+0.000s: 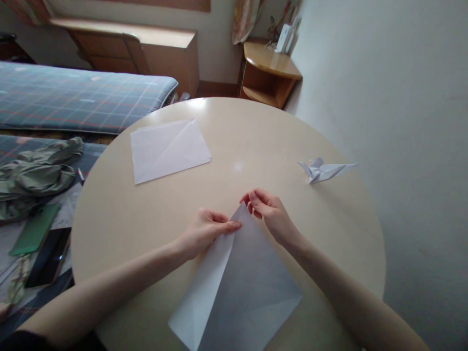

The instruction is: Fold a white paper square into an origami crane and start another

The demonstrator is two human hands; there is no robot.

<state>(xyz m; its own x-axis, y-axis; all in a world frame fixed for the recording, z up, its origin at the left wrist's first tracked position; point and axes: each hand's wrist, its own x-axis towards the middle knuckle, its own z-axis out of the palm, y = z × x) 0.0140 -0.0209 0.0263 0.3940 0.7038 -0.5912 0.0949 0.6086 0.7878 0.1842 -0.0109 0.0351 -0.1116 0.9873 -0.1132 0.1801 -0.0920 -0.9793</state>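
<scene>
A white sheet of paper (252, 287) with a crease down its length lies angled on the near part of the table, its pointed corner facing away from me. My left hand (210, 229) pinches its left edge just below that corner, thumb on top. At the tip, my right hand (266, 209) has its fingers curled and pressed together around the corner; the exact contact is partly hidden. The left side of the sheet is folded up along the crease. To the right rests a folded paper crane (323, 170).
A stack of white paper (170, 151) lies at the far left of the round table (241, 131). Beyond the table's left edge are a plaid mattress (80, 97), crumpled green cloth (40, 170) and a dark phone (49, 256). A wall (409, 146) stands close on the right.
</scene>
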